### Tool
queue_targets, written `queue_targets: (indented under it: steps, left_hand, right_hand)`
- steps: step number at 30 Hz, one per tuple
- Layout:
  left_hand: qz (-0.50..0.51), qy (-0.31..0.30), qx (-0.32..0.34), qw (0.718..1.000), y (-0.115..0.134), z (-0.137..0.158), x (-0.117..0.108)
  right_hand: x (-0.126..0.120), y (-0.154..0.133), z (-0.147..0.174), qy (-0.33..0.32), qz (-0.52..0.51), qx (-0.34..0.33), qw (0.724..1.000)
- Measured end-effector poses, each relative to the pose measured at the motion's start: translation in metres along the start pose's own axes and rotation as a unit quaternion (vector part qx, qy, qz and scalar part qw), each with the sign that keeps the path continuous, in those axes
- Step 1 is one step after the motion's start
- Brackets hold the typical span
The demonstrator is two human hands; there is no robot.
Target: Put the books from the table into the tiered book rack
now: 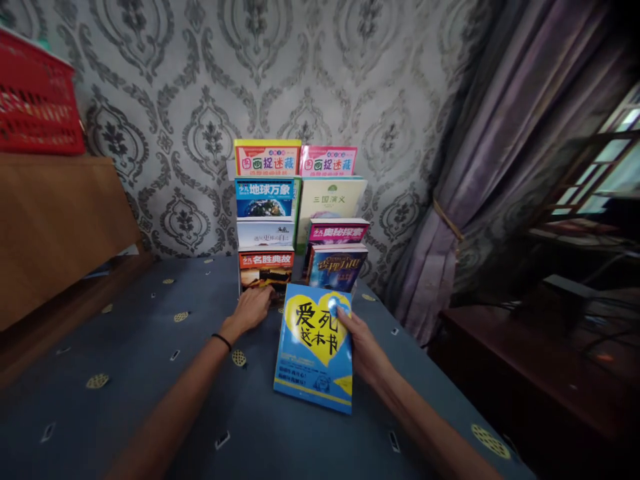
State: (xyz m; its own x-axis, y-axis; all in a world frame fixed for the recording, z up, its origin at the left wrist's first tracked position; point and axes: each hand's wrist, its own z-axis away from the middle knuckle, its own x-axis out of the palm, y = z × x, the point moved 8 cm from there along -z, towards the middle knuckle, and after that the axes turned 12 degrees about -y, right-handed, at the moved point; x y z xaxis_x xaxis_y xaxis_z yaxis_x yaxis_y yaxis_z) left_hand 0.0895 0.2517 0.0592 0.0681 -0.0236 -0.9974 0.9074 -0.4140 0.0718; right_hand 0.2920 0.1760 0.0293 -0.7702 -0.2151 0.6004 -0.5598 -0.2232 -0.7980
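Nearest, found one dark blue-grey cloth (150, 413), printed with scattered yellow and white motifs. Over it, counted one blue book (315, 367) with a yellow-heart cover, face to camera, in front of two book columns, mostly the right one. Saw it clamped in the right hand (363, 337), with thumb laid over the upper right of the cover. Could not tell contact between lower edge and cloth. Noted one black band (221, 342) on the left wrist, and the left hand (255, 307) at the foot of one red-and-dark book (267, 267); could not tell grip there. Behind, counted eight covers in two columns, four each. Left, going back from the red-and-dark book: one white book (260, 233), one globe book (265, 200), one yellow-edged book (267, 160). Right, front to back: one dark blue book (337, 267), one magenta book (337, 232), one pale green book (327, 190), one pink book (329, 160). Beyond, logged one wooden cabinet (60, 220) under one red basket (40, 100), one tied purple curtain (465, 147), one patterned wall (310, 67).
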Motion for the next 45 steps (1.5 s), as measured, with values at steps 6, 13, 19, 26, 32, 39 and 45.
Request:
queue_targets:
  steps: [6,13,19,26,32,39,45]
  left_hand:
    - [0.033,0.098,0.032,0.994,-0.002,0.005,0.009]
    - [0.043,0.152,0.041,0.987,-0.005,0.000,0.016]
    - [0.006,0.112,0.023,0.993,0.000,0.005,0.010]
    - [-0.014,0.144,0.049,0.988,-0.002,0.006,0.013]
    - [-0.043,0.169,0.064,0.983,-0.001,0.007,0.016]
    - [-0.038,0.171,0.061,0.983,-0.002,0.008,0.017]
    - [-0.035,0.173,0.056,0.983,-0.001,0.006,0.017]
  right_hand:
    - [0.019,-0.017,0.004,-0.010,0.069,-0.054,0.996]
    - [0.026,-0.038,0.017,-0.088,0.165,-0.064,0.980]
    - [0.029,-0.056,0.030,-0.130,0.306,-0.024,0.943]
    - [0.015,-0.049,0.015,-0.053,0.276,-0.044,0.959]
    - [0.007,-0.044,-0.007,-0.046,0.244,-0.027,0.968]
    - [-0.013,0.012,-0.030,-0.054,0.271,0.090,0.957]
    - [-0.017,-0.002,-0.040,0.002,0.751,0.099,0.653]
